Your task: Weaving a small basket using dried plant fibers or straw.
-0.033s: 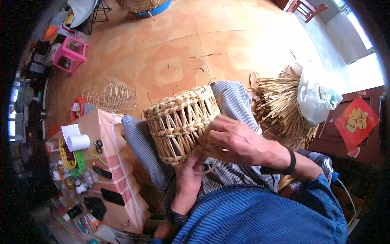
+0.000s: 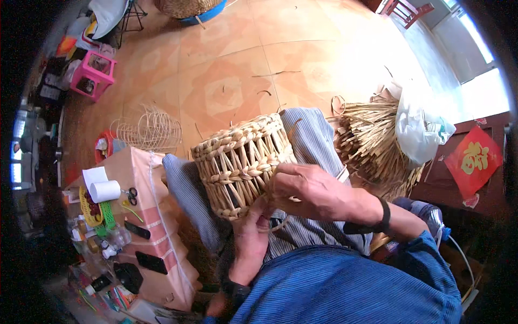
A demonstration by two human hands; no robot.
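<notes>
A woven straw basket (image 2: 244, 171) with braided bands and open zigzag sides lies on its side across my lap, over striped cloth (image 2: 313, 132). My left hand (image 2: 251, 233) grips its near edge, thumb up against the weave. Close beside it, my right hand (image 2: 313, 190) is closed at the basket's lower right edge, its fingertips bent inward; what they pinch is hidden. A thin pale strand (image 2: 281, 224) curves out below the two hands.
A bundle of dry straw (image 2: 372, 135) lies right, partly under a white plastic bag (image 2: 418, 127). On the left, a cloth-covered table (image 2: 156, 216) holds scissors (image 2: 129, 195), a paper roll (image 2: 105, 190) and phones. Behind it are a wire-like coil (image 2: 154, 129) and pink stool (image 2: 94, 75).
My right hand has dropped slightly toward me along the basket's edge, baring a little more of the weave. The left hand and the basket stay almost the same.
</notes>
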